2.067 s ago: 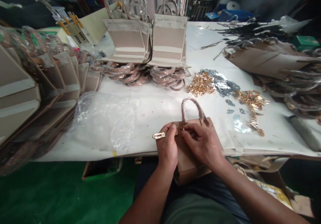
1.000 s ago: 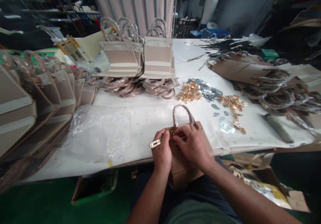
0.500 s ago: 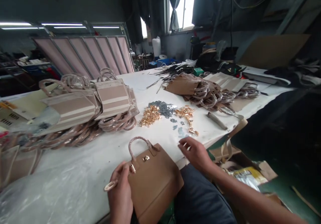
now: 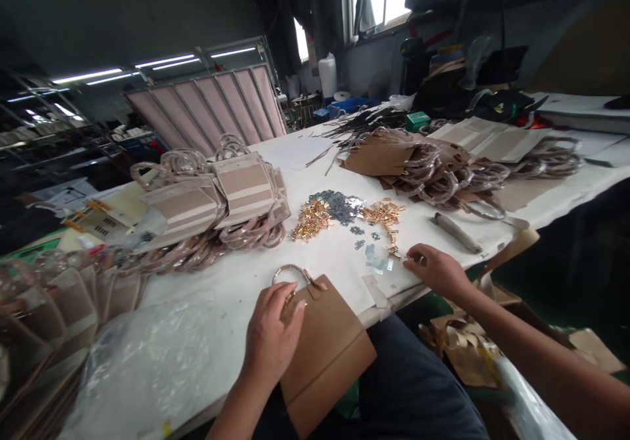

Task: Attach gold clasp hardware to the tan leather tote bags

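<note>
A tan handbag [image 4: 332, 345] lies tilted across my lap and the table's front edge. Its handle [image 4: 293, 268], wrapped in clear plastic, stands up at the top. My left hand [image 4: 273, 331] grips the bag's upper left corner by the handle base, thumb and fingers bent together; it hides the gold fittings there. My right hand [image 4: 436, 269] is at the near end of a trail of gold metal fittings [image 4: 384, 213], its fingertips pinched on one small piece. Beside these lie another heap of gold fittings [image 4: 311, 220], a pile of grey metal plates [image 4: 339, 205] and a few loose plates [image 4: 377, 259].
Stacked bag panels with plastic-wrapped handles [image 4: 246, 180] stand at the left; more brown bag pieces [image 4: 378, 157] lie at the back right. A grey rod-like tool [image 4: 457, 232] lies right of the fittings. Crumpled clear plastic [image 4: 147, 354] covers the left front. Boxed scraps [image 4: 462, 354] sit below.
My right hand has moved forward and right to the gold fittings. My left hand has shifted over the bag's corner, now covering the fittings. The view has turned left.
</note>
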### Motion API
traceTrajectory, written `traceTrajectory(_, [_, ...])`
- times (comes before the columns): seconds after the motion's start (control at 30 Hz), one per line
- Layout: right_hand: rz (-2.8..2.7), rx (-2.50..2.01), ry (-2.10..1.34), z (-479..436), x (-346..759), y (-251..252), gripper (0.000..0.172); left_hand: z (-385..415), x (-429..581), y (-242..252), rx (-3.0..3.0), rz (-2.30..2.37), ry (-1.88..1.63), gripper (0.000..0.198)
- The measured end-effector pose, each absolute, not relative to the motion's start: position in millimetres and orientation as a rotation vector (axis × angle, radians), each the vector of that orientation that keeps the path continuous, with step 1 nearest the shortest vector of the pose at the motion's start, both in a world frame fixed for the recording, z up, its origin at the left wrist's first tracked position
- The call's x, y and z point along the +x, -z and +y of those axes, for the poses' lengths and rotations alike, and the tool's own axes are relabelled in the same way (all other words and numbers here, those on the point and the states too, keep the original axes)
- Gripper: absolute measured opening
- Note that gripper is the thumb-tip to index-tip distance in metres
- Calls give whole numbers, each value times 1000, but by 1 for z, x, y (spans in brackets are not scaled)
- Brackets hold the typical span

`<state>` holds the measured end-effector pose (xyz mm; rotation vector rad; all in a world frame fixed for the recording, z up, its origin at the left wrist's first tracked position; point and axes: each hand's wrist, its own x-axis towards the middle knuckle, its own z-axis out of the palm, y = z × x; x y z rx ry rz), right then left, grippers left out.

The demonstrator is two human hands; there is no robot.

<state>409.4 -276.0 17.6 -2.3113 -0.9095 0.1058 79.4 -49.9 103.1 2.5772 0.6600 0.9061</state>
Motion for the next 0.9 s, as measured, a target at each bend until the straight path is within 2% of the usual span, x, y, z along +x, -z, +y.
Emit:
traceTrajectory(0.07, [-841, -2208, -95, -282, 410, -17, 28, -50, 91, -102, 2664, 555, -787, 26])
traceTrajectory(0.2, [-765, -2108, -106, -288, 407, -19, 35, -38, 112, -99, 2836, 470, -505, 32])
traceTrajectory(0.4, [-1141, -2136, -210, -295, 418, -14, 34, -13, 132, -101, 2932, 389, -87, 21])
traceTrajectory(0.53, [-1338, -2175, -248, -303, 438, -9, 40, 0, 140, -98, 2886, 334, -31, 5])
traceTrajectory(0.7, [-1333, -2261, -96, -299, 437, -20, 39, 13, 148, -93, 2858, 252, 11, 8])
traceTrajectory(0.8, [-1235, -1964, -218, -275, 393, -35, 32, 17, 154, -94, 2794, 189, 61, 7])
traceTrajectory(0.9, [-1227, -1503, -590, -235, 322, -43, 28, 17, 162, -103, 2706, 202, 116, 8])
